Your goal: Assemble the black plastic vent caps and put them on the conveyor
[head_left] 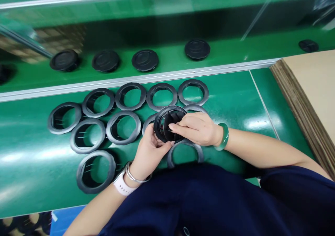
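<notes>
My left hand [152, 151] is closed around the lower left rim of a round black air vent [162, 119], held tilted above the green bench. My right hand [195, 128] pinches at the vent's dark inner vanes from the right, thumb pointing inward. The exact contact under the right fingers is hidden. Black open rings [123, 143] lie on the bench around my hands, several to the left and behind. One ring [200, 154] sits just below the vent, partly covered by my hands and clothing.
Behind a metal rail [146, 77], several round black vents [145, 60] rest on a green strip like a conveyor belt. A stack of cardboard sheets [314, 79] stands at the right. Something blue [66, 219] shows below the bench's front edge.
</notes>
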The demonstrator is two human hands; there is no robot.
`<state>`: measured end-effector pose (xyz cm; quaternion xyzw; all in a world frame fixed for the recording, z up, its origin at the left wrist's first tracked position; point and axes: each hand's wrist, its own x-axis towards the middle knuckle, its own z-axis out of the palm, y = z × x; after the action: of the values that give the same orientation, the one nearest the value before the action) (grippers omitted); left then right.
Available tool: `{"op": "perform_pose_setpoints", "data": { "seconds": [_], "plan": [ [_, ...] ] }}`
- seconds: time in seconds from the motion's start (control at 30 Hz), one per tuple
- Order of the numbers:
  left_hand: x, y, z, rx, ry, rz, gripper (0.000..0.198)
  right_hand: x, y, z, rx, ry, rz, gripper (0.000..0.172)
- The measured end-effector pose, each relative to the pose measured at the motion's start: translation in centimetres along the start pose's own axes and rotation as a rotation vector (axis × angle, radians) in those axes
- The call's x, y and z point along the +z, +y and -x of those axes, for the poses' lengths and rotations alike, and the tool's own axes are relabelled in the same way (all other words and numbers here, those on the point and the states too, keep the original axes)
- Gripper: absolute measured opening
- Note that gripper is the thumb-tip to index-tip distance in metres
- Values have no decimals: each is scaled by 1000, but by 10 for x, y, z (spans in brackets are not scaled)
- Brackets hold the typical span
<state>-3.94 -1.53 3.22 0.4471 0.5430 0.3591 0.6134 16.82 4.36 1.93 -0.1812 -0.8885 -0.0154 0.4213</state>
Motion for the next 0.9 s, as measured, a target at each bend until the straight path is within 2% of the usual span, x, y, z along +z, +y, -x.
{"op": "perform_pose_setpoints", "data": {
  "seconds": [0.13,0.33,0.63,0.9],
  "plan": [
    [1,1,0,-8,-28,46,50,-1,0,0,7,-28,9,23],
    [1,0,1,-10,-29,-11,54,2,2,0,55,-146,-13,20],
    [0,0,2,8,-13,-84,51,-7,1,-10,-16,-170,15,19],
    [0,-2,3,13,-6,-109,53,-8,0,-11,98,-310,-9,24]
  ]
}}
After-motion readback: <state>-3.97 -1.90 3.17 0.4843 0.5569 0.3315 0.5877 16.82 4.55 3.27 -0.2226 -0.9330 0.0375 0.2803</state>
